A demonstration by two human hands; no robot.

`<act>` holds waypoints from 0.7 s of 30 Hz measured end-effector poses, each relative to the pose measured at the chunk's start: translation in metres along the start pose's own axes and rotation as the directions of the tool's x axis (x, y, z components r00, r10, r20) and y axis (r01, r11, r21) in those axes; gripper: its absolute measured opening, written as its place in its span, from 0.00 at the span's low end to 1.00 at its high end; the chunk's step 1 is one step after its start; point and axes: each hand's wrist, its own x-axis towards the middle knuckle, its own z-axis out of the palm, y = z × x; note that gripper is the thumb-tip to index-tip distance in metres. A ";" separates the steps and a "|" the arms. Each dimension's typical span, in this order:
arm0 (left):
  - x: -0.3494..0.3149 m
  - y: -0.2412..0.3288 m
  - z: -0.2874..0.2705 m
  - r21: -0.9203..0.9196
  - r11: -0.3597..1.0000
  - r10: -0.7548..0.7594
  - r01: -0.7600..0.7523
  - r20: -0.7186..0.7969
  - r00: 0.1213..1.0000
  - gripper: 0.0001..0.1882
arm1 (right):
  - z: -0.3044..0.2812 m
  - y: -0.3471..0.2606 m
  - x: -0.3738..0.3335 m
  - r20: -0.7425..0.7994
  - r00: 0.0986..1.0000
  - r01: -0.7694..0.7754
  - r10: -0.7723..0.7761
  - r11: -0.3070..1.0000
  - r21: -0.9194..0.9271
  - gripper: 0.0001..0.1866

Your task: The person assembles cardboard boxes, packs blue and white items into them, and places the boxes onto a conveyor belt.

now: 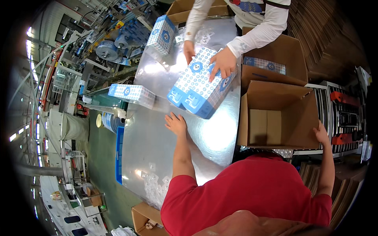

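Carton [297,118] at frame right is touching right hand [321,133], grip unclear; left hand [176,124], fingers wide, is resting mid-frame on table [145,131].

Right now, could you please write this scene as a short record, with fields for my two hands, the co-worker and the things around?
Left hand: open, fingers spread on the metal table
Right hand: at the right edge of the near carton; grip unclear
Co-worker's hands: at a pair of blue-and-white packages
Far package: toward the table's far end
Left package: at the table's left edge
Far carton: blue-and-white package inside
Clear plastic pieces: near the left forearm
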 end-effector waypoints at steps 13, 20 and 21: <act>0.000 -0.006 0.008 -0.052 0.996 0.057 -0.069 -0.195 0.979 0.22 | 0.052 -0.041 -0.021 -0.145 0.987 -0.068 0.072 0.997 0.026 0.26; 0.001 -0.008 0.012 -0.028 0.997 0.058 -0.065 -0.208 0.976 0.22 | 0.056 -0.050 -0.025 -0.183 0.969 -0.184 0.163 0.977 -0.104 0.25; 0.000 -0.006 0.012 -0.023 0.997 0.064 -0.070 -0.214 0.975 0.22 | 0.056 -0.047 -0.023 -0.186 0.969 -0.184 0.161 0.976 -0.115 0.24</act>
